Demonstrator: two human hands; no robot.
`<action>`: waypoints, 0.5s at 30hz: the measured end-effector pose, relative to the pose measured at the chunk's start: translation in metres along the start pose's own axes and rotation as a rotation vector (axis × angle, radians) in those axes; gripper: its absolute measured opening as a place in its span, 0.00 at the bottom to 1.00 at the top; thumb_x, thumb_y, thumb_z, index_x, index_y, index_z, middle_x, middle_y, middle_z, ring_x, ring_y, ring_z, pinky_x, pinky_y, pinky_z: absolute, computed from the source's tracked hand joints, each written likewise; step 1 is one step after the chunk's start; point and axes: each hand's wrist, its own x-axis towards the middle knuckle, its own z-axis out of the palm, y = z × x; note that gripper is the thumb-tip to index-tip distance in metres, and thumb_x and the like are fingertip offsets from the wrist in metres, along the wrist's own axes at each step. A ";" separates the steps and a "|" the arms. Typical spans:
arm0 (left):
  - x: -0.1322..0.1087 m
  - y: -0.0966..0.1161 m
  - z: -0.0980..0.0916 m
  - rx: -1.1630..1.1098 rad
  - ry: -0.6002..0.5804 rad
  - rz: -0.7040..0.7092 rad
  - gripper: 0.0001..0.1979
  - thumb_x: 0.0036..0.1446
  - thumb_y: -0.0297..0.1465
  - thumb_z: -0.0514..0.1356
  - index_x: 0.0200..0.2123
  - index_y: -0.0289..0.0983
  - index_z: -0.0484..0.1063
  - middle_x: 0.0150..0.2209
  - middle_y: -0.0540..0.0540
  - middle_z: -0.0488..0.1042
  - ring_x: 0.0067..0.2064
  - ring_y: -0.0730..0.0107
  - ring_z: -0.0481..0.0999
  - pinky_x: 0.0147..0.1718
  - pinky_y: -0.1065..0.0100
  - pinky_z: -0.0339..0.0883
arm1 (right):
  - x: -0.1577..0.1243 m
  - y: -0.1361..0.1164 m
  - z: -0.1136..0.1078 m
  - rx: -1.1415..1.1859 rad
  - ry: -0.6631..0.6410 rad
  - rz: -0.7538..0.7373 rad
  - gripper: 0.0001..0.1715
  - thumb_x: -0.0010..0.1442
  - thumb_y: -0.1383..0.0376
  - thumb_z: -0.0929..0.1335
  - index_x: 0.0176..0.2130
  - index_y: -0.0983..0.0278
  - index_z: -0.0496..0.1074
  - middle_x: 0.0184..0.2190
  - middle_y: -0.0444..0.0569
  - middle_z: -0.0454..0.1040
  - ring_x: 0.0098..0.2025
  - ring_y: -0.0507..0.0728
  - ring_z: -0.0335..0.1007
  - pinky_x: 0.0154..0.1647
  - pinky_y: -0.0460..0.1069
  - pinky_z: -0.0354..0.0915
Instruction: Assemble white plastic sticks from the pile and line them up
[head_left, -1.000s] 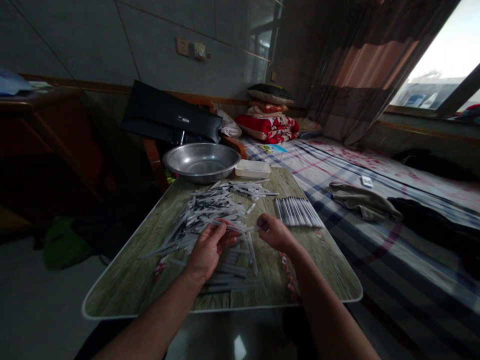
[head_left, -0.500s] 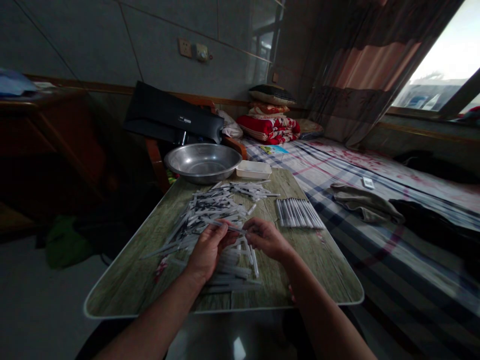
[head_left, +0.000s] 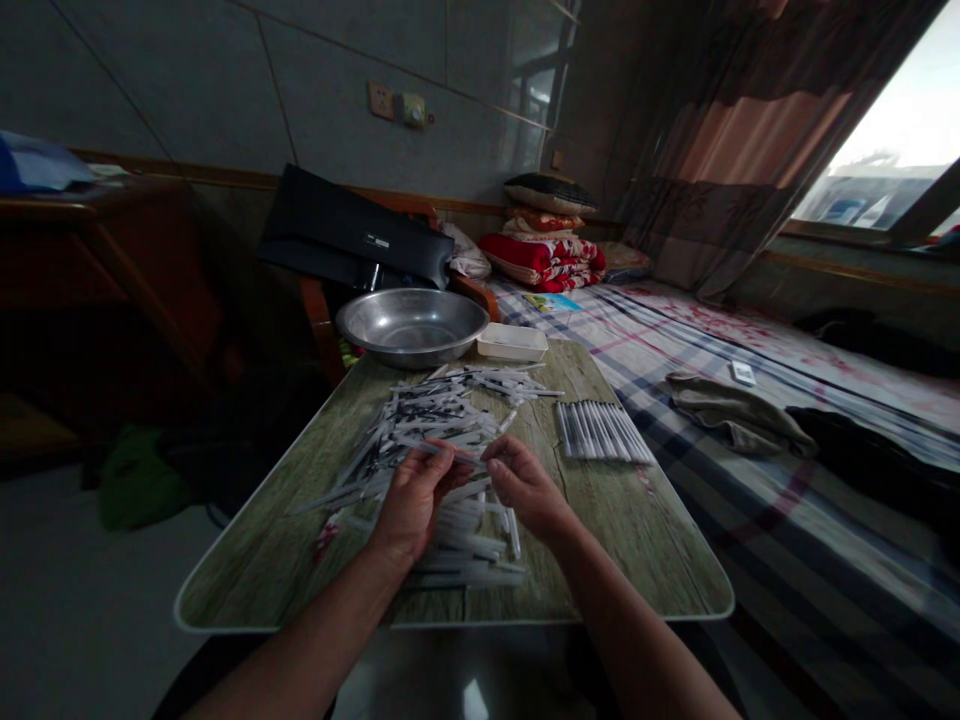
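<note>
My left hand [head_left: 409, 505] is closed round a slim, pale pen [head_left: 466, 459], held nearly level above the table. The fingertips of my right hand [head_left: 525, 482] pinch its right end; fine detail there is too small to make out. Beneath and beyond both hands spreads a loose pile of whitish and dark pen parts [head_left: 431, 408]. Closer to me, partly behind my left hand, lie several translucent tubes [head_left: 476, 577]. To the right of my right hand, a neat row of pens [head_left: 602, 432] lies side by side.
A wide metal basin [head_left: 414, 325] and a shallow white tray [head_left: 513, 342] stand at the far end of the wood-patterned table [head_left: 615, 560]. A bed with a checked sheet [head_left: 637, 345] runs along the right. A chair holding a black case [head_left: 352, 235] is behind the basin.
The view has shifted slightly, so the surroundings sit a little further right. Both hands stay together on the pen, and the right hand's fingers have shifted slightly at its end.
</note>
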 end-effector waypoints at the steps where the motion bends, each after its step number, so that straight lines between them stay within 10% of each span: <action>1: 0.000 0.000 0.000 0.001 0.007 0.017 0.18 0.40 0.37 0.72 0.31 0.34 0.71 0.29 0.47 0.79 0.28 0.70 0.78 0.31 0.70 0.72 | 0.000 0.002 0.003 0.002 0.012 -0.001 0.16 0.59 0.52 0.66 0.37 0.61 0.64 0.18 0.35 0.52 0.18 0.46 0.44 0.19 0.43 0.44; 15: 0.002 -0.006 0.002 0.025 -0.009 0.168 0.14 0.45 0.37 0.69 0.30 0.36 0.70 0.28 0.50 0.79 0.30 0.70 0.77 0.32 0.70 0.70 | 0.002 0.003 0.018 0.213 0.062 0.047 0.20 0.56 0.50 0.68 0.36 0.60 0.58 0.17 0.32 0.52 0.16 0.45 0.42 0.16 0.42 0.41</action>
